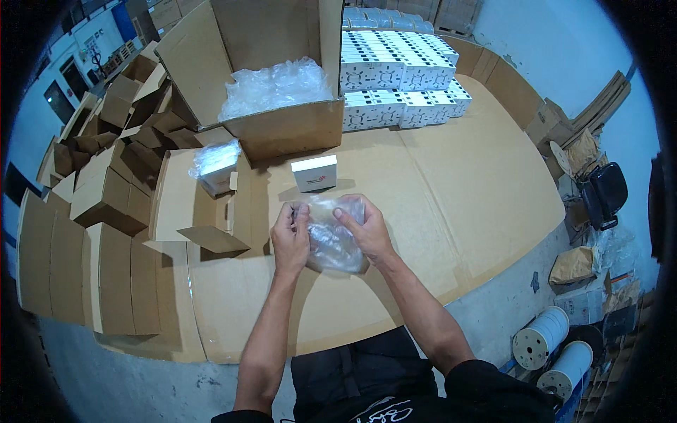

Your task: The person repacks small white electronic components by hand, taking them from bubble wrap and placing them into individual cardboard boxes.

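1. Currently, a clear, crumpled plastic bag (331,236) is held over the brown cardboard-covered work surface (437,211), just in front of a small white cardboard box (314,173) standing upright. The bag's upper left edge is pinched by the left hand (290,236), and its upper right edge is gripped by the right hand (363,229), fingers curled over the film. What lies inside the bag cannot be told.
2. Thin film could be torn if the two edges are pulled apart too sharply.
3. Slippery plastic could be lost from the pinch, so the bag might drop onto the surface.
4. The small white box could be knocked over, since it stands just beyond the knuckles.
5. A wrapped white item (215,166) resting on the flat folded brown carton (190,204) at the left could be nudged off by a wide elbow move.
6. The large open brown carton filled with clear plastic bags (282,88) sits close behind, so a reach could be snagged on its flap.
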A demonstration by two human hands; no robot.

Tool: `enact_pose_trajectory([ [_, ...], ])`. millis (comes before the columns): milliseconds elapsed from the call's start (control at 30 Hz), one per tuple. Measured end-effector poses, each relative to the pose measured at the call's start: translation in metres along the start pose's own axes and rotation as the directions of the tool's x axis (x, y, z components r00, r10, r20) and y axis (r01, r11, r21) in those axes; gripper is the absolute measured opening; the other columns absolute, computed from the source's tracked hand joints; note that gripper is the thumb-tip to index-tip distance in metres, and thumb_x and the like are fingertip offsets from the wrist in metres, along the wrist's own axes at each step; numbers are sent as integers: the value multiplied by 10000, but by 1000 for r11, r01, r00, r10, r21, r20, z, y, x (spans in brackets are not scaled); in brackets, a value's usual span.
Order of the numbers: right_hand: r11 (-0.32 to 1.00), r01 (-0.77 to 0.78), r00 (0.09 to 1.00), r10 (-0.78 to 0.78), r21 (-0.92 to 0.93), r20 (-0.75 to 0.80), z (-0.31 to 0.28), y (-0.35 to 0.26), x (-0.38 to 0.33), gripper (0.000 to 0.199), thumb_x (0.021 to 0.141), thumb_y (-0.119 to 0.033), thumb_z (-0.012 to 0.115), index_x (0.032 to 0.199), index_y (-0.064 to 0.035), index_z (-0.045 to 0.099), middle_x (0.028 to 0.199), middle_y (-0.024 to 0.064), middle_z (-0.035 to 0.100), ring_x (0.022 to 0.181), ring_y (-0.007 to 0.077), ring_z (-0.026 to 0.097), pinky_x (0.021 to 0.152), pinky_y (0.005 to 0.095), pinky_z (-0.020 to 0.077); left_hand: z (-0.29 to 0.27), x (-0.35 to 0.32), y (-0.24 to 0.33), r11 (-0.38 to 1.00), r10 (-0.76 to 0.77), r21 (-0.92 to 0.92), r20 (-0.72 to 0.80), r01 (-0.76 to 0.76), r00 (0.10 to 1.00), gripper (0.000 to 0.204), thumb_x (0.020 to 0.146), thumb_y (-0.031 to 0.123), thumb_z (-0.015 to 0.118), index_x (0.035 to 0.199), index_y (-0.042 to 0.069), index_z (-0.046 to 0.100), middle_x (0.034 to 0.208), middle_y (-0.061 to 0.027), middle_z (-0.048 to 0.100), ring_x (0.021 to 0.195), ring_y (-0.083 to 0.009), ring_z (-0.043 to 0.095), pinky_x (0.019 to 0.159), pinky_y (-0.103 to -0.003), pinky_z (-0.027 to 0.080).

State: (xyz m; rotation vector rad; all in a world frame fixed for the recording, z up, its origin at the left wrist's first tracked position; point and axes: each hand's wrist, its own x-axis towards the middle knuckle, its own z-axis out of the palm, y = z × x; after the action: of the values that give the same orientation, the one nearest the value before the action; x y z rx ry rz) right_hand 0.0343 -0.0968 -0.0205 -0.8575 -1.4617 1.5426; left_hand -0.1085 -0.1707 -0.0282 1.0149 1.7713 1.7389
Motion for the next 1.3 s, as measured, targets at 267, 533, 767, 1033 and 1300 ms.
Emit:
enact_pose_trajectory([
  [267, 978, -19, 984, 55, 210, -169, -2, 8, 9, 193, 1059, -197, 576, 1080, -20, 649, 814, 4, 636, 651, 57, 573, 548, 218, 471, -9, 1, 4, 985, 68, 166, -160, -41, 985, 384, 1082, 323, 521, 863, 8, 528, 685, -41, 476, 661, -128, 455, 597, -332, 419],
  [533, 964, 78, 980, -120, -253, -157, 16, 12, -6, 279, 1057, -220, 554, 916, 10, 622, 645, 72, 583, 584, 121, 537, 557, 331, 452, -7, -3, 9, 974, 98, 219, -191, -55, 977, 344, 1086, 291, 507, 912, 2, 571, 685, -64, 499, 652, -118, 479, 593, -329, 429],
  [767, 942, 192, 946, -253, -276, -204, 22, 6, -7, 289, 1060, -218, 542, 883, 3, 597, 627, 102, 529, 581, 122, 486, 544, 339, 412, -28, 5, -8, 1000, 22, -1, -250, -23, 968, 232, 1042, 264, 588, 1007, 35, 603, 792, -8, 603, 720, -126, 560, 672, -299, 482],
  [1033, 992, 82, 994, -88, -98, -62, 3, 15, 11, 200, 1040, -183, 590, 945, -24, 665, 732, 19, 632, 649, 77, 538, 584, 281, 436, -36, 0, 17, 962, -253, 12, 413, 273, 875, 356, 828, 144, 844, 1112, 10, 677, 949, -49, 718, 860, -138, 669, 773, -285, 543],
  [1300, 876, 346, 927, -375, -336, -24, -11, -45, 43, 140, 953, -131, 699, 1073, -57, 698, 989, 39, 681, 913, 167, 640, 778, 306, 512, -33, 2, 8, 978, -204, 21, 349, 210, 915, 298, 839, 129, 833, 1068, 20, 678, 958, -44, 722, 860, -123, 670, 760, -283, 544],
])
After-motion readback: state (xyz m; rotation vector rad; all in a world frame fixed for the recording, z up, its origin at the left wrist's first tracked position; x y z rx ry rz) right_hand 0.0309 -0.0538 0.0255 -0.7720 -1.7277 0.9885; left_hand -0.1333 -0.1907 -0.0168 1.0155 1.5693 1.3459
